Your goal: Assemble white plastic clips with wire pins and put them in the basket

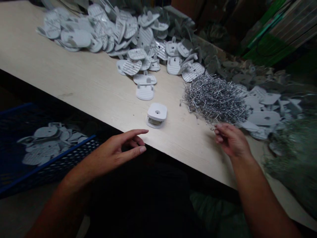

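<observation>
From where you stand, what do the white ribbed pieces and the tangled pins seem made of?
The white ribbed pieces look like matte moulded plastic, given their crisp shapes. The tangled pins look like bare metal wire, from their grey sheen; which metal is unclear.

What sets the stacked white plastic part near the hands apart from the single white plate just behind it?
The stacked white plastic part has two layers; the single white plate has one. The stacked part's top is smooth with a central hole; the plate shows small upright tabs. Both have rounded corners.
</observation>
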Available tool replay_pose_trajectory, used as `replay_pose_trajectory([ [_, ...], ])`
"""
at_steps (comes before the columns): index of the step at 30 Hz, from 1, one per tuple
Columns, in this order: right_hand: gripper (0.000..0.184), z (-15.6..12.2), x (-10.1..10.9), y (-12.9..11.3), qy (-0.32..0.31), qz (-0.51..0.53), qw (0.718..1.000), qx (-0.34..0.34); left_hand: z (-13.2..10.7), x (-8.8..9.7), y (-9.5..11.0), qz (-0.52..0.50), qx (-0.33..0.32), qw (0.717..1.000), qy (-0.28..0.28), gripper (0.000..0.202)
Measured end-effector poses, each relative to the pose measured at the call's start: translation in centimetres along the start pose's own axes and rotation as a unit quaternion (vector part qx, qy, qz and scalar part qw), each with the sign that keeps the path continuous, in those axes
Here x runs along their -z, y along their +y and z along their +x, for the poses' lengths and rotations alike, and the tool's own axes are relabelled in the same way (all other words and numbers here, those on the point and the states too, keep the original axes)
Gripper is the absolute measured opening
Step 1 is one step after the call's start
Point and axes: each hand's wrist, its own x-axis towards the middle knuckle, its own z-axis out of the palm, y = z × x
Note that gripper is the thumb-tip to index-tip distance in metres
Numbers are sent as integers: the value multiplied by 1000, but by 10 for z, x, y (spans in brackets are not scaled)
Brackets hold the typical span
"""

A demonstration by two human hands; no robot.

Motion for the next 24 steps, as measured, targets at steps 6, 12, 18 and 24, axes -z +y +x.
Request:
replay_pose_trajectory([
  [6,24,-10,-3,16,89,-313,921,215,2,-7,3,-29,4,998,-59,55],
  [12,18,-35,-32,-4,-29,-422,854,304,13,-27,18,-107,11,994,-27,51],
  [18,19,-57,-98,-8,-207,-534,714,403,37,-64,25,-190,-14,981,-29,39],
  [24,9,-60,-136,-15,-273,-554,652,439,41,-68,11,-162,-35,986,10,24],
])
